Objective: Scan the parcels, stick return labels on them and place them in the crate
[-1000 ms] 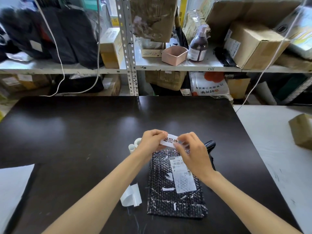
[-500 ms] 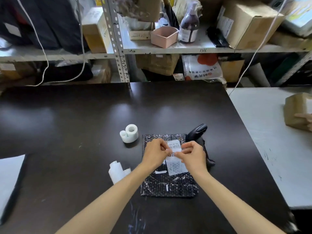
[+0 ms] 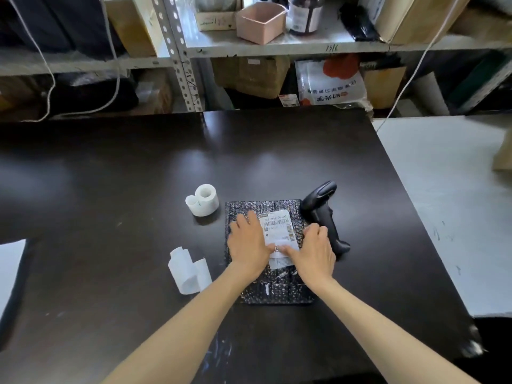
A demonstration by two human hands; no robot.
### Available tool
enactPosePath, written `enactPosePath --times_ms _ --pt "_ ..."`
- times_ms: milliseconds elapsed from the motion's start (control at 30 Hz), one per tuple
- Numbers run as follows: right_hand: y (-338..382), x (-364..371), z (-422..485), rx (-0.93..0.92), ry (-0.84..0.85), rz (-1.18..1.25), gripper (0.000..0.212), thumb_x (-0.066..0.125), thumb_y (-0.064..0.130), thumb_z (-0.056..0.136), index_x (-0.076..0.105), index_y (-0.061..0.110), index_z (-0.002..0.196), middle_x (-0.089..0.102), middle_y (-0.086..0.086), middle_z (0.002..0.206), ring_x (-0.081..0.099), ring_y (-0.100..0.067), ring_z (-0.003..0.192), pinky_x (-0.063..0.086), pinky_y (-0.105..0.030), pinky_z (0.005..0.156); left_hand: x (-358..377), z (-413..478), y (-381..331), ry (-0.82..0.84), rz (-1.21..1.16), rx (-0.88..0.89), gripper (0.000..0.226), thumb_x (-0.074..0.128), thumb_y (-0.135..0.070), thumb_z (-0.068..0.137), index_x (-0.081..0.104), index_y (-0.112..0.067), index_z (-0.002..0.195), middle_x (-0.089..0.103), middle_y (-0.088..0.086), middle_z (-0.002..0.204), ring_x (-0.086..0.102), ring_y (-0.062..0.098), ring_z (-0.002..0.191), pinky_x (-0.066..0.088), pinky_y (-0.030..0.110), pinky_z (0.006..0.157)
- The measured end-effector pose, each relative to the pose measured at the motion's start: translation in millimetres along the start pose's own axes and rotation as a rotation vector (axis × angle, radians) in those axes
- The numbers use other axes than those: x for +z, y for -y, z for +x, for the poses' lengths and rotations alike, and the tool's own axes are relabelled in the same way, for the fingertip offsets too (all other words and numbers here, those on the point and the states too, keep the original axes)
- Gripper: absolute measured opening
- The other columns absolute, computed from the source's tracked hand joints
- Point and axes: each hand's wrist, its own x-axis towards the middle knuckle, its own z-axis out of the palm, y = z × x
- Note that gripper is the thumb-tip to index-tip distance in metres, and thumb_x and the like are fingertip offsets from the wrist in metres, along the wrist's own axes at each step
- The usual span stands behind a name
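Observation:
A black bubble-wrap parcel (image 3: pixel 277 289) lies flat on the dark table (image 3: pixel 110 189), with a white shipping label (image 3: pixel 277 221) on top. A white return label (image 3: pixel 279 257) lies across the lower part of that shipping label. My left hand (image 3: pixel 248 243) lies flat on the parcel with straight fingers, pressing the label's left side. My right hand (image 3: pixel 314 250) presses the label's right side, its thumb stretched along the sticker. A black barcode scanner (image 3: pixel 324 209) lies just right of the parcel. No crate is in view.
A white label roll (image 3: pixel 203 200) stands left of the parcel. A curled strip of backing paper (image 3: pixel 188 270) lies nearer me on the left. A grey table (image 3: pixel 448 195) adjoins on the right, with a cardboard box (image 3: pixel 502 153) at its edge. Cluttered metal shelves (image 3: pixel 277 48) stand behind.
Both hands brought the return label down from the air onto the parcel and now press it flat. The head camera tilted down and closer.

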Motion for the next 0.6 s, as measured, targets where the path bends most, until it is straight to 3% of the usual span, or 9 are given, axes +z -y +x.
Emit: enactPosePath --times_ms 167,333,467,600 --pt "6.6 3.0 -8.5 0.094 0.010 -0.036 0.069 0.076 0.047 0.077 0.039 0.004 0.117 0.043 -0.014 0.123 0.042 -0.030 0.114 0.043 -0.036 0.089 -6.5 -13.9 12.5 0.063 -0.216 -0.264 0.077 0.075 -0.039 0.081 0.028 -0.002 0.129 0.032 0.018 0.133 0.033 0.037 0.123 0.041 0.041 0.097" --pt "10.3 -5.7 -4.4 0.167 0.157 0.217 0.062 0.082 0.023 0.076 0.043 0.001 0.119 0.049 -0.016 0.126 0.049 -0.033 0.116 0.043 -0.040 0.096 -24.4 -8.7 28.5 0.164 -0.412 -0.378 0.068 0.073 -0.029 0.086 0.034 0.003 0.131 0.042 0.023 0.136 0.045 0.042 0.126 0.041 0.042 0.099" --pt "23.2 -31.7 -0.9 0.121 0.117 0.437 0.052 0.087 0.015 0.068 0.053 0.012 0.108 0.060 -0.006 0.114 0.059 -0.023 0.101 0.049 -0.041 0.090 -51.2 -2.7 41.9 0.096 -0.558 -0.343 0.050 0.076 -0.025 0.084 0.047 -0.004 0.120 0.057 0.013 0.122 0.054 0.033 0.116 0.043 0.039 0.091" --pt "50.1 -66.9 11.3 0.032 0.037 0.519 0.052 0.089 0.017 0.065 0.053 0.016 0.103 0.063 -0.004 0.108 0.061 -0.023 0.098 0.051 -0.045 0.089 -94.5 2.9 39.7 -0.051 -0.646 -0.258 0.027 0.077 -0.023 0.081 0.051 -0.016 0.087 0.064 0.002 0.098 0.058 0.029 0.106 0.045 0.036 0.085"
